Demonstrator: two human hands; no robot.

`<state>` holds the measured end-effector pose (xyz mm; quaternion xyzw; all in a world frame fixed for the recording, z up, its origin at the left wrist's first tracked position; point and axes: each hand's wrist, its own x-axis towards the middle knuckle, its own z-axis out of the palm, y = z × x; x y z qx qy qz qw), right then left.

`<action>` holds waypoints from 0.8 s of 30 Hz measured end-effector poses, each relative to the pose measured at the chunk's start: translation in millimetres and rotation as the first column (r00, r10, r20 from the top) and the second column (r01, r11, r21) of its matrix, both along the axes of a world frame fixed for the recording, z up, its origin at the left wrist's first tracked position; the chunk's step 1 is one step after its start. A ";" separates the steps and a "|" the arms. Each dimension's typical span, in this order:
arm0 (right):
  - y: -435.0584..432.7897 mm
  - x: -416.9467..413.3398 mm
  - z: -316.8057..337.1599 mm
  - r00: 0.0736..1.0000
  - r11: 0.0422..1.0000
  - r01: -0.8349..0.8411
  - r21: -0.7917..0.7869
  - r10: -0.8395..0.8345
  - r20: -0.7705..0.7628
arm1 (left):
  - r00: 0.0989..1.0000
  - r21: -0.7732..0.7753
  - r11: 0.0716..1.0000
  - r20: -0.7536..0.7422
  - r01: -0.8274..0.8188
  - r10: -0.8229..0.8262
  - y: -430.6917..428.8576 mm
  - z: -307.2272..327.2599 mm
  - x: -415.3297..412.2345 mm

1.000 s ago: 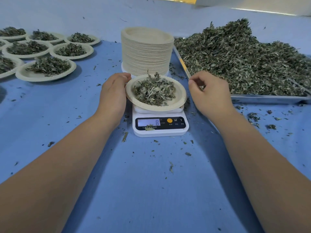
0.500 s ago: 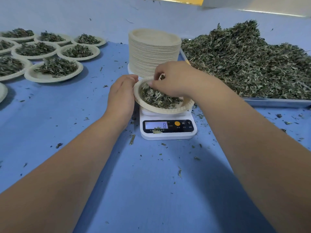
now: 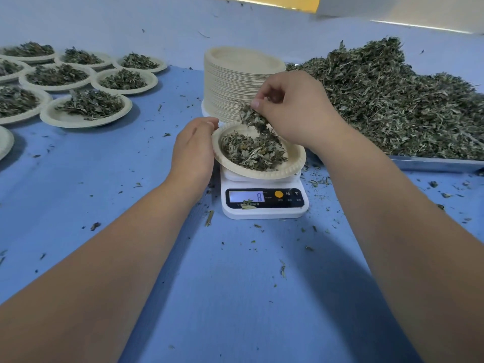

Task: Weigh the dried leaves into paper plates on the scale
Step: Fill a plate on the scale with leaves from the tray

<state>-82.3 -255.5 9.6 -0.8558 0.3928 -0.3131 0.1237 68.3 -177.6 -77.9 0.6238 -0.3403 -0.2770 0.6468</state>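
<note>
1. The right hand (image 3: 296, 111) hangs over the paper plate (image 3: 297, 163), its fingers (image 3: 258, 103) pinched together on a tuft of dried leaves (image 3: 252, 119) whose lower end touches the leaves in the plate.
2. The left hand (image 3: 193, 150) holds the plate's left rim, fingers curled against it.
3. The plate sits tilted on a white kitchen scale (image 3: 264, 212) on the blue worktop (image 3: 235, 284); the display reads 8.
4. Behind stands a stack of empty plates (image 3: 233, 79). A leaf heap (image 3: 392, 100) lies to the right, and filled plates (image 3: 86, 108) to the left.

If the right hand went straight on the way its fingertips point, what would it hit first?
Probably the leaves in the paper plate on the scale; the right hand points down at them, pinching a tuft.
</note>
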 end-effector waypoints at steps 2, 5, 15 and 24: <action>0.6 -0.5 0.0 0.999 1.000 -0.002 0.009 0.001 0.042 | 1.000 0.006 1.000 0.001 -0.006 0.006 0.8 0.4 -0.3; 2.7 -1.0 -0.2 0.999 1.000 -0.008 0.005 0.008 0.043 | 1.000 0.015 1.000 0.000 -0.001 0.001 2.6 2.1 -1.4; 4.3 -7.9 -1.2 1.000 1.000 0.002 0.026 -0.003 0.007 | 1.000 -0.038 0.999 0.027 0.013 -0.012 3.8 1.9 -4.0; 5.6 -6.7 -5.6 1.000 0.994 -0.011 0.107 0.008 0.024 | 0.990 -0.101 0.995 0.140 0.023 -0.009 3.7 0.0 -5.9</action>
